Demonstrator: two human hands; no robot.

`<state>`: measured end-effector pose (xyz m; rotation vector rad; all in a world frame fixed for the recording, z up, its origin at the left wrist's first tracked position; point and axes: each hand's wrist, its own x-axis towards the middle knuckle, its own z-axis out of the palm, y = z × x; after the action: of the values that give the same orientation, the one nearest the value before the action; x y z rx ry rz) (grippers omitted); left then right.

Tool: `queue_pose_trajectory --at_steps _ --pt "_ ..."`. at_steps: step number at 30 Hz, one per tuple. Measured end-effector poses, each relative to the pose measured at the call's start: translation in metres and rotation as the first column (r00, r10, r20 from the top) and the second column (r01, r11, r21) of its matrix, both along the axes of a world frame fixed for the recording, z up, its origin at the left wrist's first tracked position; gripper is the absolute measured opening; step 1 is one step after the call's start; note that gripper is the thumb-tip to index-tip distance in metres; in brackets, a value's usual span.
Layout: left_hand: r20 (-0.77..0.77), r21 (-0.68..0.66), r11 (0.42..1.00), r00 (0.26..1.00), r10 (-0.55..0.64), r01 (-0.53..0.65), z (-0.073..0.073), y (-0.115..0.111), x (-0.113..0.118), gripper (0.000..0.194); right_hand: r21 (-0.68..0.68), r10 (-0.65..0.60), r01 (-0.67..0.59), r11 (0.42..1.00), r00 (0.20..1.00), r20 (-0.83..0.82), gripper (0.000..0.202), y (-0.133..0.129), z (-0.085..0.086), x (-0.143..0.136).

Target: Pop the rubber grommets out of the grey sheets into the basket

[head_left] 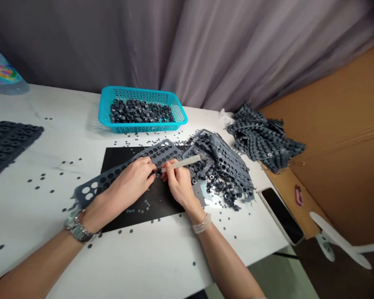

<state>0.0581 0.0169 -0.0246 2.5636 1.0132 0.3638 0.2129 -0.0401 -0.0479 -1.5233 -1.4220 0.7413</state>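
Note:
A dark grey rubber sheet with rows of round holes (110, 176) lies slanting across a black mat (168, 197). My left hand (132, 180) rests over the sheet's lower edge, fingers bent and closed on it near the middle. Just right of it, my right hand (177, 180) is wrapped round a flat pale stick (187, 161), whose far end points up and to the right. The fingertips of both hands nearly meet, and what lies between them is hidden. More perforated sheets (230, 160) are heaped beyond my right hand, beside loose black rings (229, 193).
A blue basket (143, 128) of black rings stands behind the mat. Dark ribbed sheets lie at the left (9, 143) and back right (262, 135). A phone (283, 216) sits at the table's right edge. Small dark discs dot the white table (143, 265); a bottle (6, 77) stands back left.

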Motion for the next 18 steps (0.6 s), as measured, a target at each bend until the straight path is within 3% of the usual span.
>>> queue_pose_trajectory --at_steps 8,18 --pt "-0.008 0.004 0.999 0.999 0.043 -0.043 -0.0018 -0.0003 0.0015 0.020 0.079 0.067 -0.081 0.994 0.983 0.169 0.037 0.0006 0.0010 -0.0005" --pt "-0.043 0.018 0.999 0.998 0.043 -0.042 -0.0069 0.0037 0.0013 0.017 0.085 0.078 -0.099 0.992 0.971 0.225 0.032 0.0018 0.0005 -0.0025"
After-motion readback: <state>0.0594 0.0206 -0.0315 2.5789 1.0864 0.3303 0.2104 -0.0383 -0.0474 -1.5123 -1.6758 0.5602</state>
